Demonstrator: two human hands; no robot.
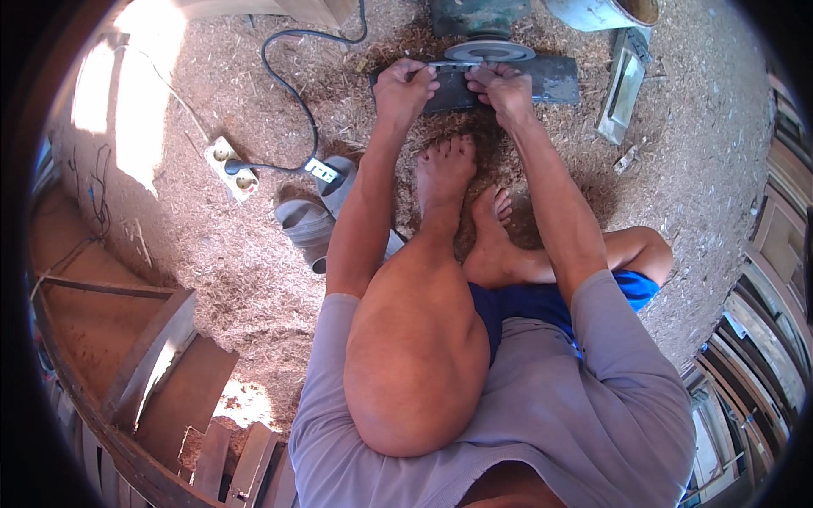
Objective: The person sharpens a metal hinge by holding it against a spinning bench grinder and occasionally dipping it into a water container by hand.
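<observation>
My left hand (405, 89) and my right hand (504, 91) hold a thin, narrow metal strip (451, 63) between them, each with fingers pinched at one end. The strip lies level, right at the near edge of a grey grinding wheel (512, 52); whether it touches the wheel cannot be made out. Behind the wheel is a green machine body (481, 17), partly cut off by the picture's top. Beneath both hands a dark flat plate (552, 83) rests on the ground, close in front of my bare feet.
At left lies a white socket strip (222, 152) with a black cable (264, 63) plugged in. Grey sandals (305, 224) sit by my left forearm. Far right are a whitish bucket (589, 13) and a wooden block-like tool (625, 89). Wood pieces (779, 220) line the right; shavings cover the ground.
</observation>
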